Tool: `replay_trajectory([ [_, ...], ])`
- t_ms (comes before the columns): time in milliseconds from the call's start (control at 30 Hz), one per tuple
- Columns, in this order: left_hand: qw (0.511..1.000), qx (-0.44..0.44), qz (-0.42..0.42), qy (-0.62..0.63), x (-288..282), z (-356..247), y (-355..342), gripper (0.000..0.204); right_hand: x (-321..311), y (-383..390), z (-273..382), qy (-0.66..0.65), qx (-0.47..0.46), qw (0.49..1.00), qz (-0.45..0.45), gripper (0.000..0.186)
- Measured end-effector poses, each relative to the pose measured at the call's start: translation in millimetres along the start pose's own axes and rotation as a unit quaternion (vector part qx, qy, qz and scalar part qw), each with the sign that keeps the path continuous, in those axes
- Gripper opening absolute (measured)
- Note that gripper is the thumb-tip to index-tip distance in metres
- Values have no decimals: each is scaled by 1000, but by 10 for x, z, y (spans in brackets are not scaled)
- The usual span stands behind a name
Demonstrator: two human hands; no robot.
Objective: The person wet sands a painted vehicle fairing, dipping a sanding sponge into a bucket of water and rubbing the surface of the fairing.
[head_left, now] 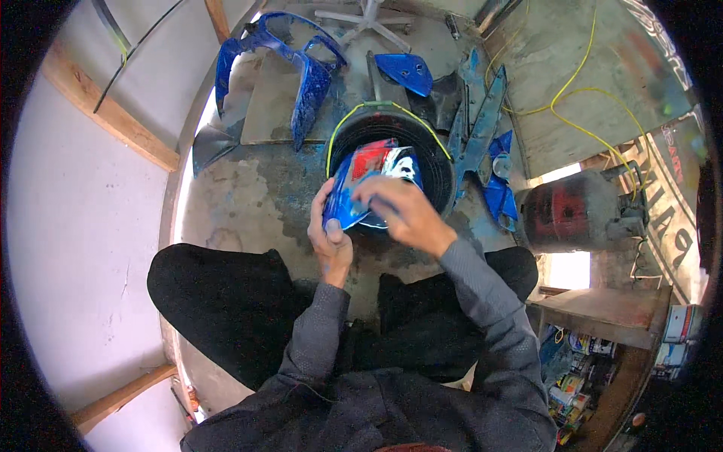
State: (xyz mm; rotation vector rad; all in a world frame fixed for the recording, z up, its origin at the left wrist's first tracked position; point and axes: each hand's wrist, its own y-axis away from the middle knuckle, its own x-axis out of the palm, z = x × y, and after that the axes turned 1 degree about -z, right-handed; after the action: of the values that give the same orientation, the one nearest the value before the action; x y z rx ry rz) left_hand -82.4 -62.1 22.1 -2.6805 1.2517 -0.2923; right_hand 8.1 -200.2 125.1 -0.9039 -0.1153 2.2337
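Observation:
A glossy blue panel (pixel 344 181) with red and white patches, probably a motorcycle fairing piece, is tilted over a black bucket (pixel 438 162) between my knees. My left hand (pixel 330 226) grips the panel's left edge, thumb on the near corner and fingers underneath. My right hand (pixel 403 211) lies over the panel's face, fingers bent and pressed together against it. Motion smears those fingertips, and whatever may be under them is too small to make out. A yellow-green handle (pixel 335 143) curves round the bucket's far side.
Blue body panels lie on the concrete floor: a large curved one (pixel 309 94) at far left, a smaller one (pixel 405 73) beyond the bucket, and long pieces (pixel 482 128) to its right. A dirty red-black tank (pixel 565 211) stands at right, near a yellow hose (pixel 561 98) and shelved cans (pixel 568 388).

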Motion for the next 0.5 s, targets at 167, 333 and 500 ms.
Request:
replay_trajectory([
  [167,1000,0,-1,5,73,-15,6,113,-134,21,-160,5,43,999,-18,11],
  [333,1000,23,-10,-7,22,8,-11,110,80,53,239,40,-79,996,12,10],
  [500,1000,8,-8,-1,86,-37,-9,111,-117,-83,-206,33,50,997,-43,13],
])
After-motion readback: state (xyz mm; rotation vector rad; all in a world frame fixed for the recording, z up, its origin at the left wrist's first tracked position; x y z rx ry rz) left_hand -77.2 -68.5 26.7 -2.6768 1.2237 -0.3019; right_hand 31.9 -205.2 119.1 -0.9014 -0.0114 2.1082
